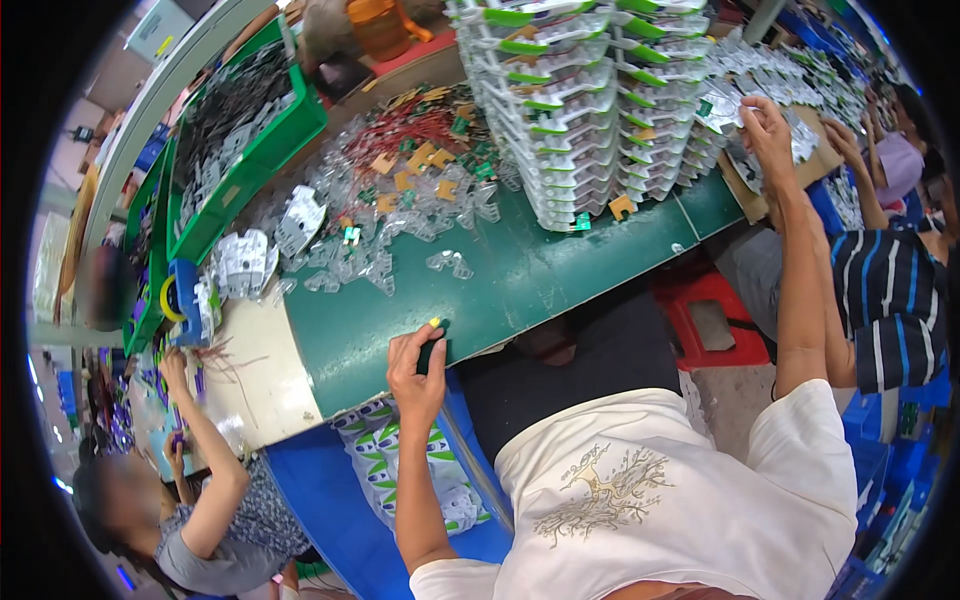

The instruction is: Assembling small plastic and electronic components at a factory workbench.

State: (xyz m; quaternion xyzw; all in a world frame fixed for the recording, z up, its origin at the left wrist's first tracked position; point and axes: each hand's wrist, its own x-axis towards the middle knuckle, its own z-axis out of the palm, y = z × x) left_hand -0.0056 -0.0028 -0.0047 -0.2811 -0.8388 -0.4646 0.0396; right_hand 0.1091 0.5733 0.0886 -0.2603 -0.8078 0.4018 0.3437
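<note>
My left hand (415, 380) is at the front edge of the green tabletop, with its fingers curled round a small dark object with a yellow tip (435, 323). Most of that object is hidden, and its kind cannot be made out. My right hand (770, 140) is stretched far to the right. Its thumb and fingers pinch the edge of a white plastic shell (720, 108) beside the tall stacks. These stacks of white and green plastic shells (575, 120) stand at the back of the table, between my two hands.
Clear plastic pieces (375, 265), orange tabs and red wires are heaped on the green table (480, 285). Green bins (250, 140) of grey parts stand at the left. Below is a blue crate (330, 490) with bagged parts. A red stool (705, 325) and co-workers are on both sides.
</note>
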